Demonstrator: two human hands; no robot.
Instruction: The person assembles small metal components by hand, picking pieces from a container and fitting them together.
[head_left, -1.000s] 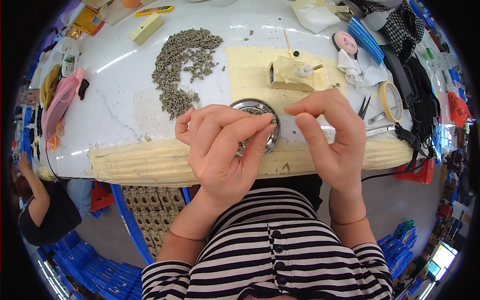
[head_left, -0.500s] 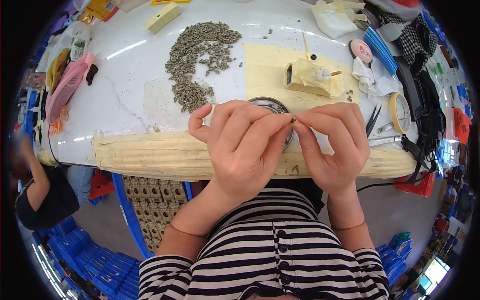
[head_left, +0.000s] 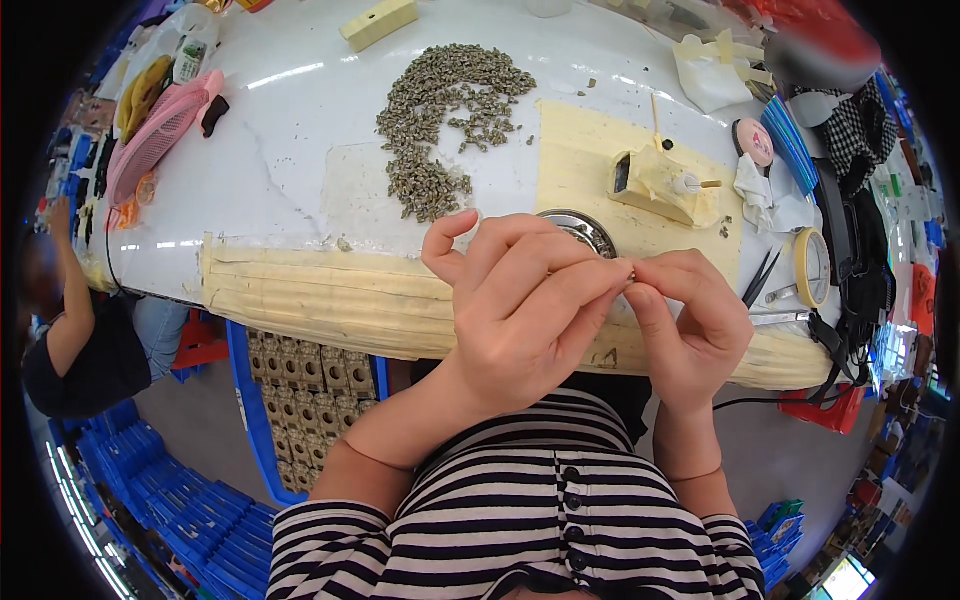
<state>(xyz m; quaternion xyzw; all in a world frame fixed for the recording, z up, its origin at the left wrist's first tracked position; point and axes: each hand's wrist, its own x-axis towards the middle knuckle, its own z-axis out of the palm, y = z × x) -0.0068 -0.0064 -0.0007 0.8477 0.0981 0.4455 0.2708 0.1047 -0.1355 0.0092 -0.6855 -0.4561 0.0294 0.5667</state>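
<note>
Left hand (head_left: 525,310) and my right hand (head_left: 695,330) pinch a part (head_left: 631,278) between fingertips. It's on the near side of the dish (head_left: 600,229).

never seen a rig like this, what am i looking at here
No machine here: these are a person's bare left hand and right hand, seen from a wide fisheye camera worn on the head and looking down, so straight edges bend. Together they pinch a tiny piece, too small to make out. Beyond them on the white table are a round metal dish, a heap of small metallic pieces and a tape-covered block; at the right are tweezers and a tape roll.
</note>
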